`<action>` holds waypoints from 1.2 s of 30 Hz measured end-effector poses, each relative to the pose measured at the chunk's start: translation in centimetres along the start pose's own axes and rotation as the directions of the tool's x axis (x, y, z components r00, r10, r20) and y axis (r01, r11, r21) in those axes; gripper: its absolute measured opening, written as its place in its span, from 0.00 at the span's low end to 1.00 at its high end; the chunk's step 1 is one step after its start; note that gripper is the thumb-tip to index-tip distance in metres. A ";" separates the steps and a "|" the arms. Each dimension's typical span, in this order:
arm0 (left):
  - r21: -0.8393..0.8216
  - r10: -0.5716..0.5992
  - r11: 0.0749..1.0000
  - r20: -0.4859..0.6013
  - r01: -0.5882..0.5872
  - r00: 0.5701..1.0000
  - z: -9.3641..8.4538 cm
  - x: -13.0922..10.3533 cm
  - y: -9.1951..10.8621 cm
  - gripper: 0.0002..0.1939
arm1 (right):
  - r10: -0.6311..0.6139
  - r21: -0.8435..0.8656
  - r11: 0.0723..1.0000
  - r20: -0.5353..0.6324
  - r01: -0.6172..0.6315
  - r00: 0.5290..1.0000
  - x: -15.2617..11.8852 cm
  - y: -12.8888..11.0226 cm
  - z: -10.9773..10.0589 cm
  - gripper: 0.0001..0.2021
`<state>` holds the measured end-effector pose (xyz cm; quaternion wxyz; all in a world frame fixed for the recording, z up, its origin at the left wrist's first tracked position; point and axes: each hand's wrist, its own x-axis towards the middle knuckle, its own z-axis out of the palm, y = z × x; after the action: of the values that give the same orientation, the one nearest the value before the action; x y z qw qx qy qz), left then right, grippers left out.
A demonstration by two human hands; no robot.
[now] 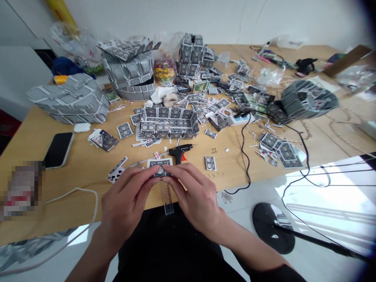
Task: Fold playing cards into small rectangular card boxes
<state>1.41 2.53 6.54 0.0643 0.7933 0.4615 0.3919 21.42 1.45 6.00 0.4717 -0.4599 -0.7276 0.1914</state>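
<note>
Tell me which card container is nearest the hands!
The low rectangular tray, just beyond the black glue gun. The others stand farther back or off to the sides.

This looks like a craft room. The big table (79, 156) has a glue gun (178, 150) and messy cards (221, 103).

Wall (223, 19) plain, white, across top of frame; pale panel (14, 74) at left edge, dark seam above it in upper left; table (232, 143) light wood tone, spanning middle of frame; floor (239, 211) white, showing lower right and lower left; strong light patch (331, 192) on floor at right, smaller one lower left; round black base (264, 223) on floor, lower right, slanting pole (320, 243) attached.
</note>
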 end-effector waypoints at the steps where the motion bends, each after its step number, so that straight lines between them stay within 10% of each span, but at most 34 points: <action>1: 0.011 0.011 1.000 -0.001 -0.011 1.000 0.0 0.0 0.0 0.13 | -0.005 -0.002 1.000 0.001 0.005 1.000 0.0 0.1 0.0 0.13; 28: -0.083 -0.044 0.996 -0.072 0.038 0.996 -0.4 0.3 0.3 0.11 | -0.030 0.109 0.994 -0.020 0.032 0.999 0.6 -0.1 -0.6 0.11; 36: -0.375 -0.297 0.879 0.054 0.295 0.953 -0.3 -0.4 0.6 0.14 | -0.091 0.085 0.991 -0.097 0.099 0.991 0.2 0.1 -0.3 0.14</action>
<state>1.53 1.75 6.81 0.2740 0.6852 0.4929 0.4611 21.66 1.60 6.19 0.5338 -0.4115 -0.7166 0.1798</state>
